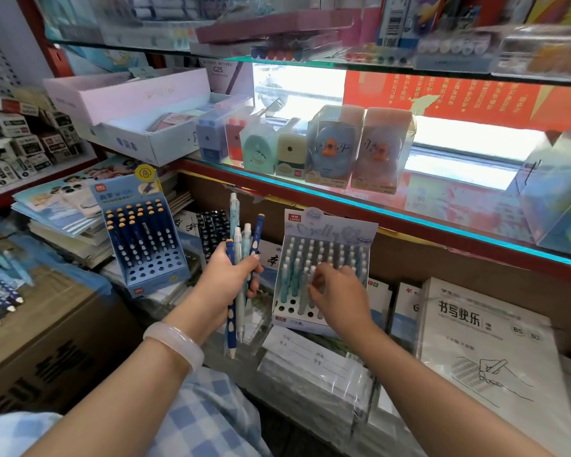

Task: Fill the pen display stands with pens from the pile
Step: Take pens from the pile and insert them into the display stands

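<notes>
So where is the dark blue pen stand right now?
In the head view the dark blue pen stand sits left of centre on stacked stationery, just left of the left hand gripping a bunch of pens.

stationery shop | glass shelves (409,222) of boxed sharpeners (333,146) (packaged) | stacked notebooks (495,351)

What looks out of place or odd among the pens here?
The left hand grips a mixed bundle of pens: dark blue dotted ones with pale ones. The dark blue stand leans back with many empty holes.
</notes>
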